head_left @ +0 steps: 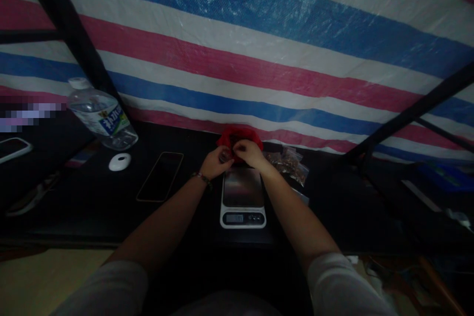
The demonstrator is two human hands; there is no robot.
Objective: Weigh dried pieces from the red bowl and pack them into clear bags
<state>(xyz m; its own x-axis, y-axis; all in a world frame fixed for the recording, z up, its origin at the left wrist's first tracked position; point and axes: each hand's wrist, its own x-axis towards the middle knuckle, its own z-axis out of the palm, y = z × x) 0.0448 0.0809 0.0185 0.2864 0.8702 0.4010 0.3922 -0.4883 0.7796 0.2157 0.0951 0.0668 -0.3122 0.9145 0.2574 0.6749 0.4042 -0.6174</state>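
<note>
The left hand (215, 163) and right hand (250, 153) are close together at the red bag (240, 131), beyond the scale (243, 192); their fingers bend inward, but whether they grip anything cannot be told; they partly cover the bag's dim contents; packets (292, 164) near the right wrist blur together.

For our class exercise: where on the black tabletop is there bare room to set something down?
Bare tabletop shows right of the small bags, and between the bottle and red bag, beyond the phone. Crowded: left hand, right hand, scale and red bag, bunched together.
</note>
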